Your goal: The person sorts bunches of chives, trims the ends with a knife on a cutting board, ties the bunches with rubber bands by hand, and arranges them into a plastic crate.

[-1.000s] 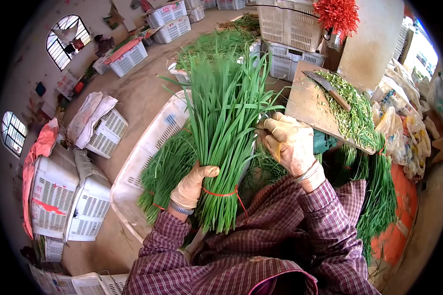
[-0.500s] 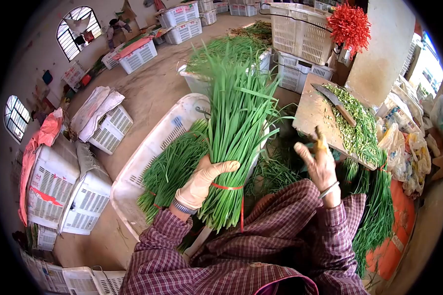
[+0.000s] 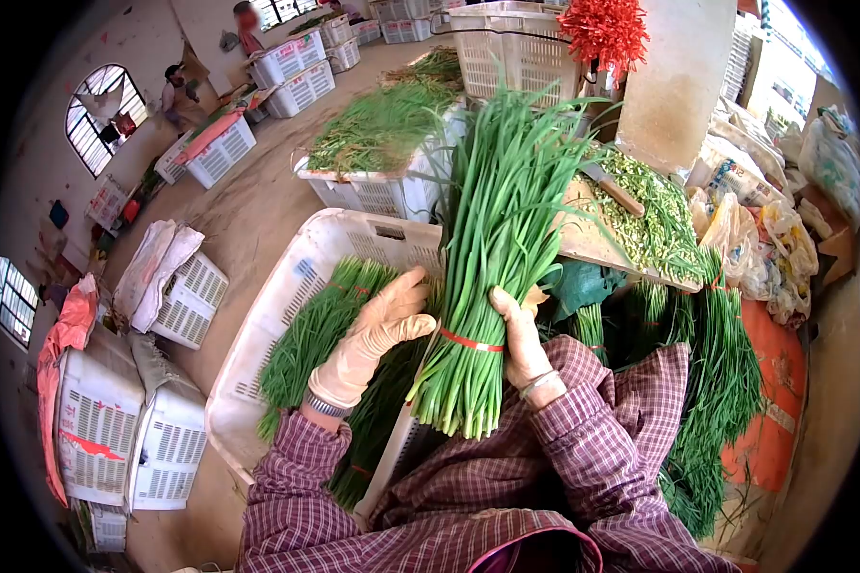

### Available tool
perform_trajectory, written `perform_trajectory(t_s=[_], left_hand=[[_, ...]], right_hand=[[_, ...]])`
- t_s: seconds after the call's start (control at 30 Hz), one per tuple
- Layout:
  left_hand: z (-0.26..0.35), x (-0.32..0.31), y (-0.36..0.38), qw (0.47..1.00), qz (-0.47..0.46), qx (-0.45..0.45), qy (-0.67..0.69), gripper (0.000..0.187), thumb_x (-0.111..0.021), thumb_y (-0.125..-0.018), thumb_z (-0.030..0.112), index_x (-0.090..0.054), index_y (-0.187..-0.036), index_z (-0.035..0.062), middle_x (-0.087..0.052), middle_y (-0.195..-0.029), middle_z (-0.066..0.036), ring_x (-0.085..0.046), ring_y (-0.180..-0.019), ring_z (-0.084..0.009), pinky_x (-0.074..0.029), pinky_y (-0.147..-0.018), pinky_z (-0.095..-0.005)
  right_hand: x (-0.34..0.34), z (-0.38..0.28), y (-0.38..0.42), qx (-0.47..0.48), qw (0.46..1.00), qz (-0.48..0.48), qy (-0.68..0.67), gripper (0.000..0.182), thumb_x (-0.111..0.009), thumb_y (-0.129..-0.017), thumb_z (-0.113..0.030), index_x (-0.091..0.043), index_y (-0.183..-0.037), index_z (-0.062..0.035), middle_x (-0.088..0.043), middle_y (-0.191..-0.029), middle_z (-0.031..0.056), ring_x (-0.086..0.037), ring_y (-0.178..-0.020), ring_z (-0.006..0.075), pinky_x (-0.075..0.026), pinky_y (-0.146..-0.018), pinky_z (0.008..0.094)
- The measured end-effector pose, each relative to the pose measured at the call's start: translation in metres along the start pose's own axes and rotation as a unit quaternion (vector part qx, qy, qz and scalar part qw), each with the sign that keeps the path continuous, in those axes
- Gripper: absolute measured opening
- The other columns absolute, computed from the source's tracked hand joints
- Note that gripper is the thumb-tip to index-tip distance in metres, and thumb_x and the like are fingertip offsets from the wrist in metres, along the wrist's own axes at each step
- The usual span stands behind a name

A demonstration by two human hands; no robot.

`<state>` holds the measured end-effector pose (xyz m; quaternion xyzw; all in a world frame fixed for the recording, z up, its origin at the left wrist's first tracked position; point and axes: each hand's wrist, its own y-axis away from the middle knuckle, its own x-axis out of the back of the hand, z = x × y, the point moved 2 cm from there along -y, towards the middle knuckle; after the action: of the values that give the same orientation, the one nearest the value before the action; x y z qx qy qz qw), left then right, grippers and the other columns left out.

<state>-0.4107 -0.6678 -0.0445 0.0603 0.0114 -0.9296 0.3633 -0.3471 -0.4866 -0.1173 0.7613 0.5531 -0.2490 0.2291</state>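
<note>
Right grip point(image 3: 526, 350): holds the green bundle point(image 3: 497, 248) above the lap point(image 3: 468, 477); half hidden, firmness unclear.
Left grip point(image 3: 371, 342): wide, just beside it.
Red tie point(image 3: 471, 342): if loose, stalks point(image 3: 461, 387) could slip out.
Knife point(image 3: 620, 196): leaves point(image 3: 530, 129) could snag if the bundle swings right.

Location type: an indoor produce workroom for bundling greens. Identifying features: a bare floor point(image 3: 268, 162), pale walls point(image 3: 134, 48) and arched, barred windows point(image 3: 105, 115). White slatted crates point(image 3: 291, 72), some stacked, line the room. A bundle of long greens point(image 3: 497, 210) bears a red tie; more bundles point(image 3: 306, 344) lie in an open white crate point(image 3: 354, 239). On a board point(image 3: 583, 234), a knife point(image 3: 617, 193) lies toward the far edge, beside chopped greens point(image 3: 650, 210). Plastic bags point(image 3: 736, 239) are heaped beyond its right edge. Another person point(image 3: 180, 100) stands near the crates.
</note>
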Motion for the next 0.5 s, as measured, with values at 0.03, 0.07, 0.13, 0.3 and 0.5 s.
perform_trajectory(t_s=[0.03,0.07,0.13,0.3,0.5], left_hand=[[0.002,-0.007,-0.004,0.996,-0.051,-0.005,0.067,0.092,-0.081,-0.084,0.039,-0.033,-0.154,0.0034,-0.044,-0.150,-0.015,-0.041,-0.139,-0.0264,-0.031,-0.116,-0.0378],[-0.007,-0.006,-0.013,0.996,-0.063,-0.028,0.065,0.085,-0.077,-0.088,0.038,-0.035,-0.152,0.0009,-0.046,-0.149,-0.013,-0.043,-0.137,-0.0235,-0.031,-0.116,-0.0362],[-0.007,-0.019,-0.011,0.994,-0.027,-0.009,0.102,0.073,-0.075,-0.090,0.033,-0.042,-0.147,0.0005,-0.055,-0.139,-0.007,-0.050,-0.129,-0.0184,-0.036,-0.113,-0.0343],[-0.024,-0.010,-0.018,0.991,0.030,-0.027,0.126,0.059,-0.080,-0.084,0.018,-0.055,-0.134,0.0019,-0.065,-0.119,-0.003,-0.062,-0.108,-0.0119,-0.049,-0.099,-0.0275],[-0.021,-0.012,-0.010,0.982,0.076,0.007,0.176,0.058,-0.081,-0.082,0.015,-0.055,-0.133,0.0041,-0.066,-0.116,-0.002,-0.064,-0.104,-0.0130,-0.053,-0.095,-0.0293]], right_hand=[[-0.005,0.002,0.001,-0.016,1.000,-0.012,0.002,0.053,-0.067,-0.094,-0.036,-0.055,-0.132,-0.0005,-0.068,-0.118,0.0103,-0.069,-0.101,0.0194,-0.056,-0.091,0.0357],[-0.010,0.004,0.003,-0.026,0.999,-0.020,0.010,0.054,-0.069,-0.093,-0.034,-0.054,-0.133,-0.0008,-0.068,-0.119,0.0097,-0.068,-0.101,0.0184,-0.056,-0.091,0.0354],[-0.024,0.010,0.007,-0.014,0.999,-0.031,0.018,0.057,-0.072,-0.092,-0.030,-0.050,-0.135,-0.0017,-0.065,-0.121,0.0079,-0.065,-0.104,0.0147,-0.055,-0.091,0.0340],[-0.013,0.005,-0.002,0.090,0.971,-0.095,0.200,0.058,-0.068,-0.097,-0.033,-0.046,-0.138,0.0004,-0.061,-0.126,0.0076,-0.059,-0.111,0.0194,-0.046,-0.099,0.0293],[0.005,-0.065,0.025,0.155,0.741,-0.116,0.643,0.040,-0.067,-0.096,-0.034,-0.064,-0.113,0.0025,-0.068,-0.098,0.0134,-0.067,-0.085,0.0205,-0.053,-0.069,0.0307]])
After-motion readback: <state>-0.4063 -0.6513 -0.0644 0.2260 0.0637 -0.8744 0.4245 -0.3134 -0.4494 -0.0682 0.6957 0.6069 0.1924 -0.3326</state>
